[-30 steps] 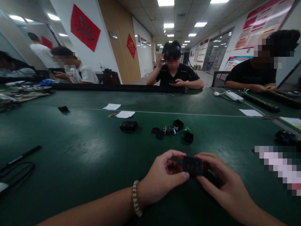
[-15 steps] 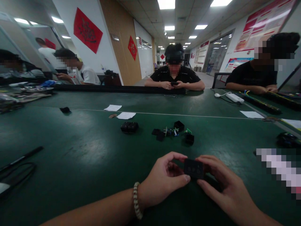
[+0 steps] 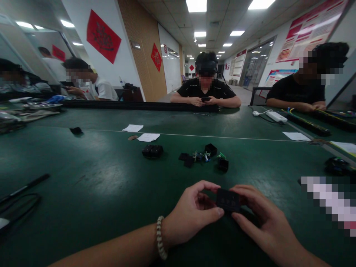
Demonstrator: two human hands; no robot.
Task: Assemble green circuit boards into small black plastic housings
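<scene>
A small black plastic box (image 3: 228,200) with faint round marks on its face is held low over the near part of the green table (image 3: 111,207). My left hand (image 3: 191,215) grips its left side between thumb and fingers; a beaded bracelet circles that wrist. On the opposite side, my right hand (image 3: 264,215) closes its fingertips on the box's right edge. Beyond my hands lie small green circuit boards (image 3: 206,157), an open black case (image 3: 210,149), a second open case (image 3: 223,164) and flat black covers (image 3: 187,159).
Two closed black boxes (image 3: 152,151) sit side by side left of the loose parts. White papers (image 3: 148,137) lie behind them. A black cable (image 3: 25,213) is at the left, a white power strip (image 3: 276,116) at the far right. Across the table a person (image 3: 205,89) holds a phone.
My hands keep the same hold on the black box. The whole view has shifted very slightly; nothing on the table has visibly moved.
</scene>
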